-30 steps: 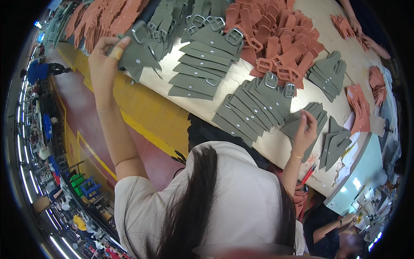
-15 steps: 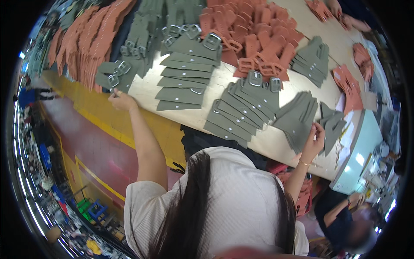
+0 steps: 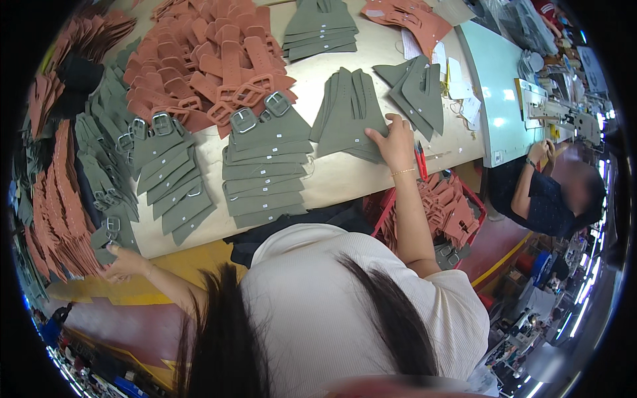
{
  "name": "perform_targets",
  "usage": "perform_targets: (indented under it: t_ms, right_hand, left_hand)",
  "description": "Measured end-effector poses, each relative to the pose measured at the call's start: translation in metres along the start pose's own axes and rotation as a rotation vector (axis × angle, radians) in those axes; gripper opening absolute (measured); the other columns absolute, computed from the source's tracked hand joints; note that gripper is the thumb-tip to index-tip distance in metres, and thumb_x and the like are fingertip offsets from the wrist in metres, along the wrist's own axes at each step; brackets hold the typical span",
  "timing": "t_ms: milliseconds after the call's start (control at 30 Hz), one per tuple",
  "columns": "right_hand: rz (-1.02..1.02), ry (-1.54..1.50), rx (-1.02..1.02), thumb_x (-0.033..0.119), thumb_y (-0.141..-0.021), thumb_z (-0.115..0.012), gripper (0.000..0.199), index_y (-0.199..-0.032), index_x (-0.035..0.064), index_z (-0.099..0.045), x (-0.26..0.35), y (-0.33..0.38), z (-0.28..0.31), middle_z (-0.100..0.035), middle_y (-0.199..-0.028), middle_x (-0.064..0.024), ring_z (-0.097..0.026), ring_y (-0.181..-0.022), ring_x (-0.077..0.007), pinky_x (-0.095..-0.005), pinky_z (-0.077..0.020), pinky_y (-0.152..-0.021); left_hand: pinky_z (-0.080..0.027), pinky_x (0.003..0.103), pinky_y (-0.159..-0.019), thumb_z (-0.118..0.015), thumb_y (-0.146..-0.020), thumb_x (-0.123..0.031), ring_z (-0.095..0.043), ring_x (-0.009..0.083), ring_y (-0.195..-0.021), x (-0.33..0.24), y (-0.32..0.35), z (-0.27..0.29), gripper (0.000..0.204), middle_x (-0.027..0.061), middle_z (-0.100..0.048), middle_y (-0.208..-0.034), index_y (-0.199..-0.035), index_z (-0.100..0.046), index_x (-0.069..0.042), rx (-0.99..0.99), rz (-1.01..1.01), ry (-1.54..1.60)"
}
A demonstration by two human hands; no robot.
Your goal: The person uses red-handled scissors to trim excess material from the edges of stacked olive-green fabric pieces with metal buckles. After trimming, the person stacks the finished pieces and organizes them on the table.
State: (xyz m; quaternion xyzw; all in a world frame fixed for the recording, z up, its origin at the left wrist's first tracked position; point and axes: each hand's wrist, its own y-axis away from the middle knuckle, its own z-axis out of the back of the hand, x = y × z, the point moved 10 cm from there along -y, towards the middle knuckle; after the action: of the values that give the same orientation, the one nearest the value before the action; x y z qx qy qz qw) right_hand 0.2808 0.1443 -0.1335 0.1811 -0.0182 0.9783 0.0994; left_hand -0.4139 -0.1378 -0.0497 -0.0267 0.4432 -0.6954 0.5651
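My left hand (image 3: 126, 264) is at the table's left corner, with its thumb and fingers closed at the lower edge of a grey-green leather-like piece with metal buckles (image 3: 113, 229). My right hand (image 3: 396, 142) reaches to the right edge of a stack of forked green pieces (image 3: 345, 119). Its thumb rests near the top piece and the fingers are apart from the thumb. Between my hands lie two overlapping rows of green buckled pieces, one on the left (image 3: 169, 162) and one in the middle (image 3: 265, 169). A smaller stack of green pieces (image 3: 418, 96) lies beyond my right hand.
A heap of orange buckled straps (image 3: 212, 60) covers the table's back left. Long orange pieces (image 3: 63, 199) hang at the far left. Red-handled scissors (image 3: 420, 159) lie near the right edge, above a red crate (image 3: 479, 212) of orange pieces. A co-worker (image 3: 544, 186) sits at a sewing machine on the right.
The view has swung to the right. My right hand has gone from between two green stacks onto the edge of the forked stack. My left hand remains at the buckled piece.
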Motion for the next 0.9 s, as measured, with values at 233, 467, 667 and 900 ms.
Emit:
perform_targets:
  t_ms: [233,467,667,900]
  right_hand:
    - [-0.027,-0.082,0.017,0.029,-0.071,-0.078,0.047,-0.106,0.0038,-0.062,0.0,-0.005,0.003,-0.059,-0.099,-0.0163,-0.057,-0.093,-0.0348,-0.0423,-0.0467,-0.081]
    - [0.023,-0.085,-0.05,0.021,-0.071,-0.078,0.038,-0.101,0.0042,-0.061,0.011,-0.001,0.012,-0.058,-0.097,-0.0162,-0.057,-0.091,-0.0347,-0.0412,-0.0464,-0.078]
    - [-0.044,-0.17,0.001,0.019,-0.073,-0.076,0.029,-0.091,0.0023,-0.061,0.006,-0.009,0.016,-0.062,-0.08,-0.0136,-0.061,-0.074,-0.0302,-0.0382,-0.0482,-0.067]
    - [-0.049,-0.243,0.085,0.022,-0.078,-0.072,0.024,-0.088,0.0011,-0.064,0.004,-0.022,0.016,-0.067,-0.073,-0.0129,-0.064,-0.064,-0.0243,-0.0325,-0.0493,-0.063]
  left_hand:
    - [-0.03,0.05,-0.099,-0.072,-0.081,-0.03,-0.035,0.038,-0.117,-0.125,-0.006,0.041,0.065,0.0231,-0.037,-0.121,-0.126,-0.038,0.001,-0.078,-0.341,0.356]
    - [-0.032,0.047,-0.102,-0.073,-0.081,-0.023,-0.038,0.0349,-0.118,-0.163,0.018,0.051,0.063,0.0209,-0.038,-0.124,-0.127,-0.037,0.002,0.017,-0.317,0.413]
    - [-0.036,0.044,-0.101,-0.072,-0.082,-0.02,-0.041,0.0313,-0.117,-0.169,0.022,0.052,0.062,0.0198,-0.038,-0.123,-0.128,-0.037,0.002,0.062,-0.328,0.526]
    - [-0.046,0.036,-0.092,-0.069,-0.084,-0.015,-0.048,0.0277,-0.111,-0.178,0.034,0.049,0.056,0.0186,-0.042,-0.12,-0.126,-0.037,0.003,0.203,-0.232,0.7]
